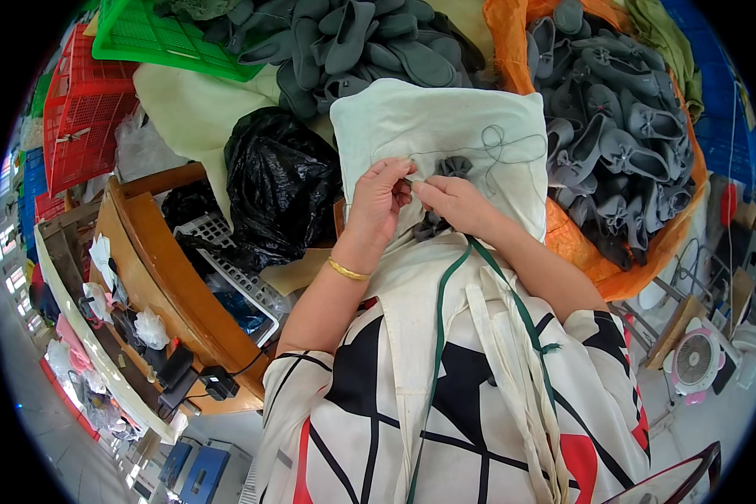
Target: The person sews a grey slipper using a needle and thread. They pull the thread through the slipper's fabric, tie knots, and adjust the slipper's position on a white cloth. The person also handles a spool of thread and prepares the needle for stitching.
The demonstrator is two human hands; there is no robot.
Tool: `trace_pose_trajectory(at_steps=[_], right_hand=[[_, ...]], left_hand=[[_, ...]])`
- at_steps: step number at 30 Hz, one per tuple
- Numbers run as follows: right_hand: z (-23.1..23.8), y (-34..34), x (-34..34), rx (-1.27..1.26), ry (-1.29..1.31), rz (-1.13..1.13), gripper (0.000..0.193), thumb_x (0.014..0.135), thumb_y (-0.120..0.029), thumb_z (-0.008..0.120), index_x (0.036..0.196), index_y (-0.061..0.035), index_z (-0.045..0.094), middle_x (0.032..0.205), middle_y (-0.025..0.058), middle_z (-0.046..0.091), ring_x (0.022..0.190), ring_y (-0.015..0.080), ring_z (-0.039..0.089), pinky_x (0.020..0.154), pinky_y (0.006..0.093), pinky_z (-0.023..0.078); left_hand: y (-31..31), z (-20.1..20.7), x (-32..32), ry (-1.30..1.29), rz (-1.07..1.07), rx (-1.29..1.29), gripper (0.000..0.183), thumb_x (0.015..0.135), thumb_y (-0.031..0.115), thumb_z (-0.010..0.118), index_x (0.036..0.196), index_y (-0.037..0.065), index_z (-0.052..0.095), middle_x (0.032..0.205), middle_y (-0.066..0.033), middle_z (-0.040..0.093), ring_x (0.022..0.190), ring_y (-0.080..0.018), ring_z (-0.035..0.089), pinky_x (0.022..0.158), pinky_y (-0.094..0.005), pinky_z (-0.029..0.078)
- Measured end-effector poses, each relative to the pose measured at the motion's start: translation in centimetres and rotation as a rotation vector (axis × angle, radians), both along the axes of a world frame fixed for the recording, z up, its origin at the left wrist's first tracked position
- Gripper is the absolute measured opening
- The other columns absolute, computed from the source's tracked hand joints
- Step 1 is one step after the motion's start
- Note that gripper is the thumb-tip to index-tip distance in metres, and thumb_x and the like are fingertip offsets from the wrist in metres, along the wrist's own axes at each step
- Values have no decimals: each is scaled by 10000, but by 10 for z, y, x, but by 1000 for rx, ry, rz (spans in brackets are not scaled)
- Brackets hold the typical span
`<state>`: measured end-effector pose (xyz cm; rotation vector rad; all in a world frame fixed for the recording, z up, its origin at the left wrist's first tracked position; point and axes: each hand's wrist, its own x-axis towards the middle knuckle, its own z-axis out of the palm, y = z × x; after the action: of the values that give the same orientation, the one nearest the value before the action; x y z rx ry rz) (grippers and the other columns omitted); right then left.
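Note:
My left hand point(382, 200), with a gold bracelet on its wrist, is closed in a pinch over the white cloth-covered pad in front of me. Grey thread point(502, 160) runs from its fingertips across the pad and lies in loose loops at the right. Close beside it, my right hand point(458, 206) pinches something small and dark that I cannot make out; the fingertips nearly meet. A gathered dark grey fabric bow point(454, 166) lies on the pad point(437, 109) just beyond my right hand. More grey fabric point(431, 225) shows beneath my hands, partly hidden.
Grey shoes point(349, 42) lie heaped beyond the pad, beside a green crate point(172, 42). An orange sack point(685, 202) at the right holds many bow-trimmed grey shoes point(622, 126). On the left are a black plastic bag point(281, 181), a wooden desk point(164, 277) and red crates point(84, 109).

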<state>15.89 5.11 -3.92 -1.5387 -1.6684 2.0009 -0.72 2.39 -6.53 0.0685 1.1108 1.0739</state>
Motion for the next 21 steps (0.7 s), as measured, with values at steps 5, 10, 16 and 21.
trace_pose_trajectory(at_steps=[5, 10, 16, 21], right_hand=[[-9, -3, -5, -61, 41, -57, 484, 926, -425, 492, 805, 31, 601, 732, 77, 575, 703, 177, 527, 682, 325, 439], [-19, -9, -5, -143, 45, -87, 474, 925, -430, 501, 799, 18, 594, 698, 58, 552, 686, 151, 503, 672, 320, 432], [-6, -19, 12, 344, -7, 186, 385, 919, -413, 550, 941, -38, 635, 816, 86, 583, 696, 217, 582, 676, 332, 470], [24, 3, 7, 519, 175, -49, 346, 858, -153, 646, 1184, -53, 589, 1022, 128, 579, 761, 229, 653, 655, 326, 511]], left_hand=[[-1, -3, 1, -54, 12, -17, 72, 860, 128, 697, 896, 93, 646, 835, 1, 680, 631, -69, 535, 587, -234, 437], [-2, -2, 1, -50, 19, -36, 56, 865, 134, 688, 884, 95, 653, 837, -2, 681, 630, -66, 524, 586, -236, 437], [1, 2, -14, 84, -49, 31, 81, 868, 138, 670, 900, 64, 671, 855, -26, 689, 676, -74, 550, 636, -233, 463], [3, 18, -27, 273, -356, 225, 97, 870, 125, 676, 896, 33, 692, 830, -5, 676, 713, -57, 545, 678, -209, 435]])
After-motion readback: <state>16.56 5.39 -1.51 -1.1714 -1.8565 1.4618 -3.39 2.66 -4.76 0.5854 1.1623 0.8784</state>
